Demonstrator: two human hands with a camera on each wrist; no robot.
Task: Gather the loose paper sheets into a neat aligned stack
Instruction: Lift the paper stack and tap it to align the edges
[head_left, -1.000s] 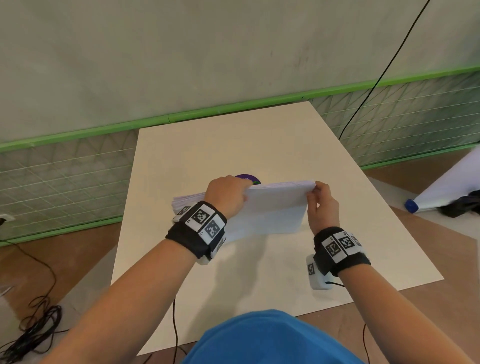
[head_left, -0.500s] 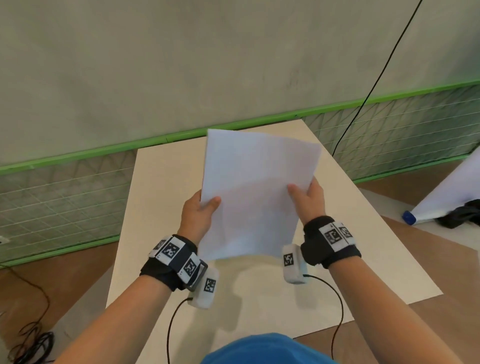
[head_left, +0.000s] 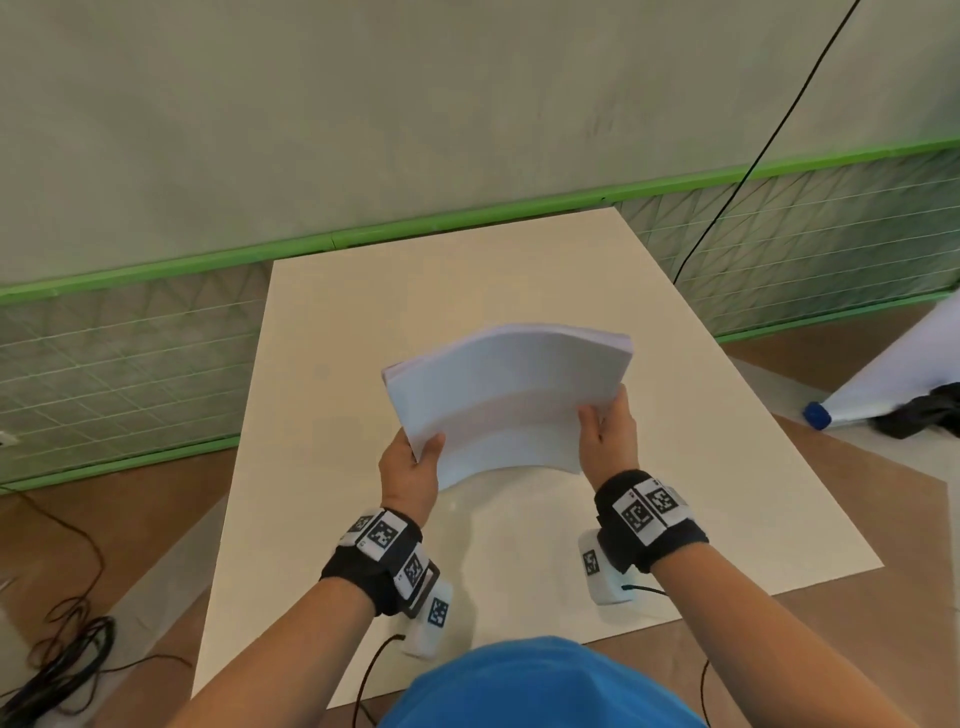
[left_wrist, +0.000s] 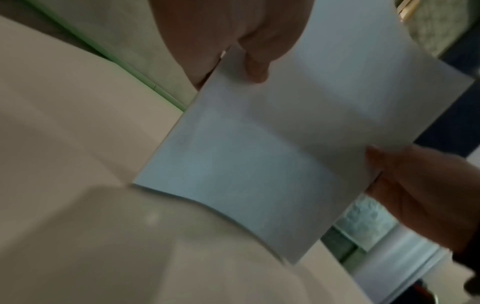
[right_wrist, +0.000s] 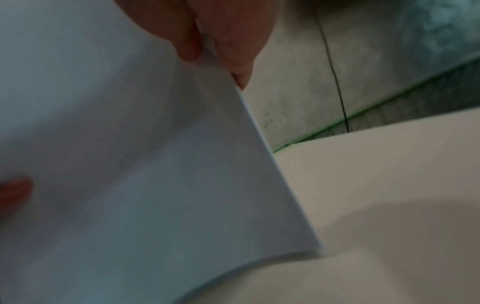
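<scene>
A stack of white paper sheets (head_left: 511, 397) hangs above the cream table (head_left: 727, 493), bowed downward in the middle. My left hand (head_left: 413, 467) pinches its near left edge, thumb on top. My right hand (head_left: 608, 434) pinches the near right edge in the same way. The left wrist view shows the sheets (left_wrist: 298, 144) from below, the left hand's thumb (left_wrist: 255, 65) on them and the right hand (left_wrist: 415, 185) at the far side. In the right wrist view the stack (right_wrist: 155, 185) fills the left half, pinched between thumb and fingers (right_wrist: 228, 41).
A grey wall with a green rail (head_left: 467, 218) and wire mesh runs behind the table. A black cable (head_left: 753, 156) hangs at the right. Tangled cables (head_left: 57, 654) lie on the floor at the left. A white roll with a blue cap (head_left: 818, 414) lies on the floor at the right.
The stack went from lying edge-on near the table to being held up and facing me, then tilted back down and bowed. Both hands shifted to the near side edges.
</scene>
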